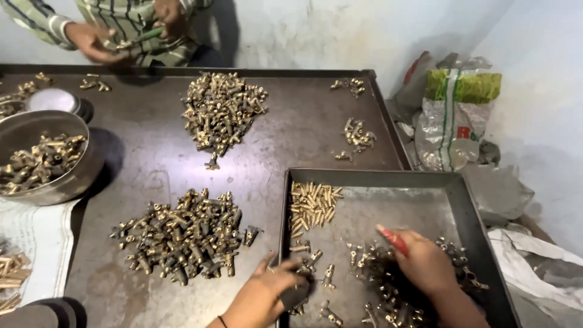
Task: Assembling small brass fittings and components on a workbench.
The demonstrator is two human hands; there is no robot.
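Head view, left hand [262, 296]: I see it pressing on a dark fitting [296, 296] at the tray [364, 177] edge, seemingly to steady it; fingers look curled on it.
Right hand [425, 262]: clenched on a red-handled tool [393, 240], tip up, over loose brass fittings [388, 285].
Beyond hands: sorted piles [182, 237] on the desk [152, 158].

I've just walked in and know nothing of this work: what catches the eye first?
Heaps of small brass fittings lie on the dark metal table. Nearest, the right hand holds a red-handled tool over fittings in a grey tray; the left hand rests at its edge.
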